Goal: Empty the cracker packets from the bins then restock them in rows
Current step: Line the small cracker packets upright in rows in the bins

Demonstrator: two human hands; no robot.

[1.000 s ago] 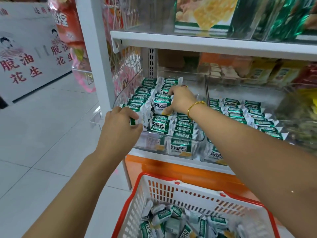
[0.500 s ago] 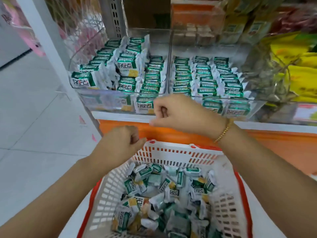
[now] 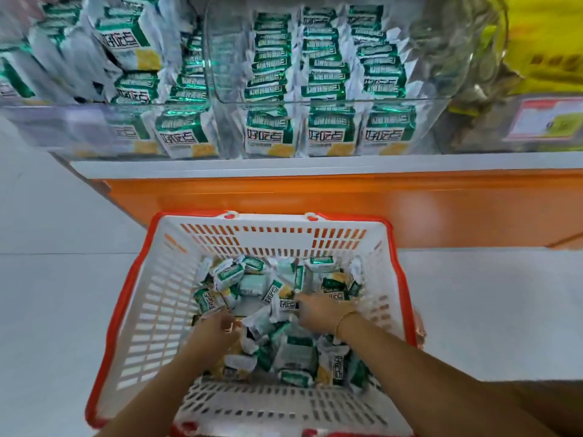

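Down inside basket (image 3: 157,310), white w/ red rim, set on floor, both hands are in among loose packets (image 3: 293,351) of crackers. Wrappers are green-and-white, jumbled every which way, covering basket's bottom. Left hand (image 3: 217,329) sits at pile's left-centre, fingers curled down into it, thumb on top; can't tell whether it's actually got one. Right hand (image 3: 318,313), thin gold bracelet (image 3: 345,320) at wrist, is nearer basket's right wall, fingers reaching fwd w/ tips at a face-up packet (image 3: 285,305) mid-pile. It's blurred, so can't tell if it's grasping or just touching. Hands are apart, several packets between them.

Beyond basket's far rim, orange panel (image 3: 315,203) runs across, w/ white shelf edge (image 3: 284,164) on top of it. Up on that shelf, straight beyond basket, first bin (image 3: 432,127), clear plastic, holds rowed packets (image 3: 325,74) stood on edge in 3 neat rows front to back, front ones right up vs bin's front wall. Beyond basket's left corner, second bin (image 3: 56,127), also clear, has more packets (image 3: 186,134). Those toward its right side are lined up, one tilted packet (image 3: 126,36) rides higher, and far-left ones are too smeared to sort out. Beyond basket's right side is third bin (image 3: 467,58) w/ greyish-green stuff, can't tell what, price tag (image 3: 549,121) low at its front, yellow bags (image 3: 552,42) past it. Pale floor tiles (image 3: 47,294) lie either side of basket.
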